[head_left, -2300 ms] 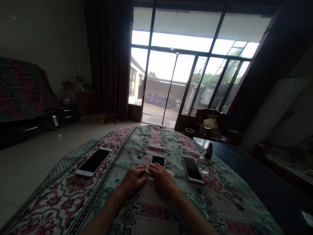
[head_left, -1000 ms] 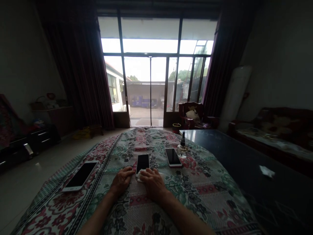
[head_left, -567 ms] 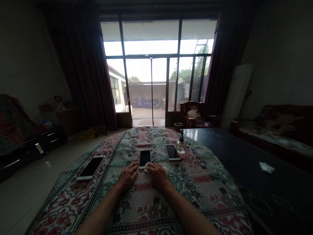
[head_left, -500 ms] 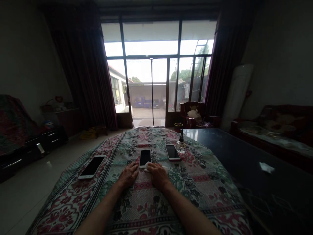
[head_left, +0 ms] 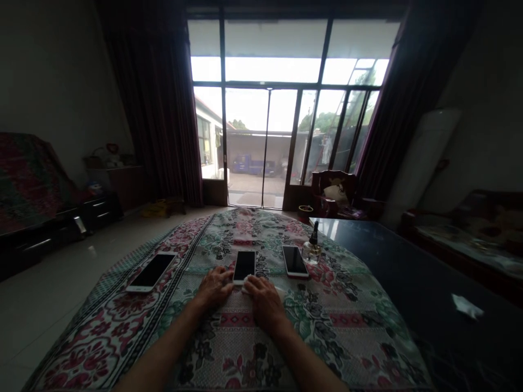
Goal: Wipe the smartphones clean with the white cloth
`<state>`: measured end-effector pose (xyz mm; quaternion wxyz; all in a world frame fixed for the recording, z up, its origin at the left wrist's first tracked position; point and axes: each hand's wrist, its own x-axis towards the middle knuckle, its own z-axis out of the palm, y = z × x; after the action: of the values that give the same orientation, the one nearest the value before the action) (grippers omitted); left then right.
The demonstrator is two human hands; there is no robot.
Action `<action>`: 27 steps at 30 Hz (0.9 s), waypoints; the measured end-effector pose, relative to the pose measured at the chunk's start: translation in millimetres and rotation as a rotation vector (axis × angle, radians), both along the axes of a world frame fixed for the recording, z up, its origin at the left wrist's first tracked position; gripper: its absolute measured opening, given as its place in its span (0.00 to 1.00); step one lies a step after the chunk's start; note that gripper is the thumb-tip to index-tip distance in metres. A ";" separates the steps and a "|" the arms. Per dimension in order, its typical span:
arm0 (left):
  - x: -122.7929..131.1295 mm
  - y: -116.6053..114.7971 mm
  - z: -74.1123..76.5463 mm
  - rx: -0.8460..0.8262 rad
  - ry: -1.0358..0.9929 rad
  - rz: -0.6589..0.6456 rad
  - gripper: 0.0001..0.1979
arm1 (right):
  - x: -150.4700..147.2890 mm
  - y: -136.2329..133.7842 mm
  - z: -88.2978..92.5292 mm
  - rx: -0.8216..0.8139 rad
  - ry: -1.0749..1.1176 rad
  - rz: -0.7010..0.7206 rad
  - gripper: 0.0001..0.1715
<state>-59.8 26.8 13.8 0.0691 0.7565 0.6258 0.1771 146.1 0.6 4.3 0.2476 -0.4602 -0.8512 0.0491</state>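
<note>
Three smartphones lie face up on a floral patchwork tablecloth (head_left: 343, 332), their screens dark. My left hand (head_left: 214, 287) rests palm down on the tablecloth, its fingertips by the left edge of the middle smartphone (head_left: 244, 267). My right hand (head_left: 263, 305) lies over a white cloth (head_left: 247, 287) at that phone's lower end, hiding most of the cloth. The left smartphone (head_left: 151, 271) and the right smartphone (head_left: 294, 261), which has a red-toned edge, lie out of reach of my fingers.
A small glass bottle with a dark cap (head_left: 311, 249) stands next to the right smartphone. A dark glass-topped table (head_left: 408, 272) adjoins on the right, with a white scrap of tissue (head_left: 468, 306) on it. Tiled floor lies left; glass doors stand ahead.
My hands have drawn back from the middle smartphone, leaving its lower end in view. The view has swung from a tilted angle to nearly level, and the room appears slightly shifted.
</note>
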 end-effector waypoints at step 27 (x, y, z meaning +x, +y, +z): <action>-2.1 2.9 -8.4 0.059 -0.051 -0.030 0.21 | -28.6 17.4 1.0 0.081 0.065 0.087 0.17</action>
<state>-61.9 29.8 5.4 0.0655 0.7628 0.6068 0.2138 117.5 18.0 5.3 0.2912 -0.4105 -0.8632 0.0402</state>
